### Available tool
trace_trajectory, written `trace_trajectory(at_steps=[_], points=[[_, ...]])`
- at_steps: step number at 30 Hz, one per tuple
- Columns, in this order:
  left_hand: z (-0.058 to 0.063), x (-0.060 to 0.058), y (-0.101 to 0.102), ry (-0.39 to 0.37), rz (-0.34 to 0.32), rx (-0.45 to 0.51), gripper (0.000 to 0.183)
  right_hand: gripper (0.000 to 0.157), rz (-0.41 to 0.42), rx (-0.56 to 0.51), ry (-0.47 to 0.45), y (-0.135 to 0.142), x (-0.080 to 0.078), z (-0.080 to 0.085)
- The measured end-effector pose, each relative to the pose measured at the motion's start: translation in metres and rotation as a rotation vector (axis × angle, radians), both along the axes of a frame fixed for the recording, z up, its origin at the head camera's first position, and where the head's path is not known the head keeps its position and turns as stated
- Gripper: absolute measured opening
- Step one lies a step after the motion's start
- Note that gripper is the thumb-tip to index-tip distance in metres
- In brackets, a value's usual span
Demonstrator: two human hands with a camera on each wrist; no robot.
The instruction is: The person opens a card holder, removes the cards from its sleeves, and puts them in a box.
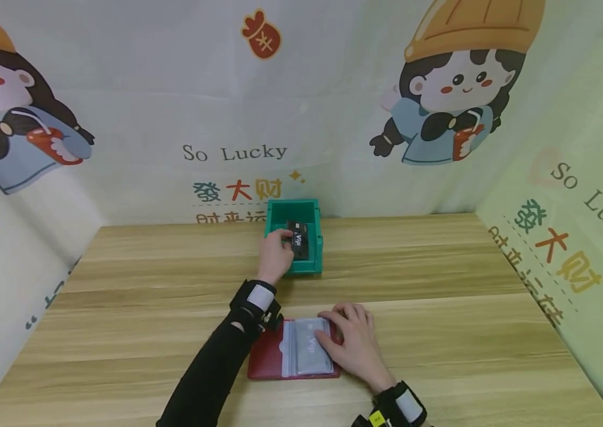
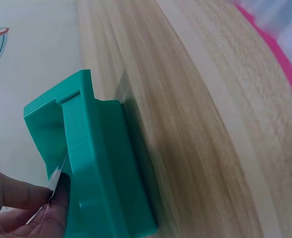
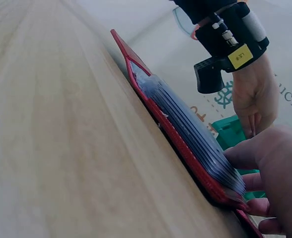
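In the head view my left hand (image 1: 276, 256) reaches into a green plastic box (image 1: 310, 267) and pinches a black card (image 1: 299, 240) marked "Vip". The left wrist view shows the card (image 2: 56, 176) edge-on between thumb and fingers, inside the box wall (image 2: 99, 163). Nearer me, a red card holder (image 1: 265, 359) lies spread flat on the table, its clear plastic sleeves (image 1: 309, 350) facing up. My right hand (image 1: 354, 341) rests on the holder's right side, thumb on the sleeves. In the right wrist view the stacked sleeves (image 3: 195, 134) lie under the thumb, the other fingers at the red cover's edge.
The wooden table (image 1: 440, 284) stretches out on both sides of the box and holder. A white printed cloth (image 1: 333, 107) with cartoon figures hangs behind the table, right at the box's back. Black straps with small devices sit on both wrists.
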State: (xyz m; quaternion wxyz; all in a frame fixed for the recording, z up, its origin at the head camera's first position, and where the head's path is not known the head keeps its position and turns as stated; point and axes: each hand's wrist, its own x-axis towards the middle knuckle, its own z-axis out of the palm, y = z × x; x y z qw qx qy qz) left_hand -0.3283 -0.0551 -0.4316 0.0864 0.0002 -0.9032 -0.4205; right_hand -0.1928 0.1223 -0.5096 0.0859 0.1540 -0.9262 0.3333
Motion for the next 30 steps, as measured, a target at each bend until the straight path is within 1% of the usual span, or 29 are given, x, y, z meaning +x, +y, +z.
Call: trace_trajectory(at_steps=[4,9,13,17,22,25,30], points=[[-0.001,-0.004,0.000,0.002,-0.001,0.011,0.033,0.032,-0.004,0.003,-0.010,-0.001,-0.003,-0.001],[-0.001,-0.006,0.000,-0.016,-0.005,0.017,0.032,0.031,-0.006,0.008,0.012,-0.002,-0.004,-0.001],[-0.004,-0.009,0.001,-0.031,-0.014,-0.017,0.031,0.031,-0.005,-0.002,-0.018,0.000,-0.002,0.000],[-0.006,-0.012,0.005,-0.037,-0.028,-0.071,0.030,0.031,-0.009,-0.009,-0.048,0.001,0.001,0.002],[-0.007,-0.016,0.013,-0.088,-0.021,-0.100,0.030,0.031,-0.012,-0.005,-0.039,0.003,0.001,0.001],[-0.008,-0.016,0.017,-0.125,-0.020,-0.100,0.031,0.031,-0.009,-0.002,-0.043,0.003,0.001,-0.001],[-0.011,-0.015,0.020,-0.141,-0.019,-0.129,0.032,0.031,-0.004,-0.007,-0.049,0.003,0.002,-0.002]])
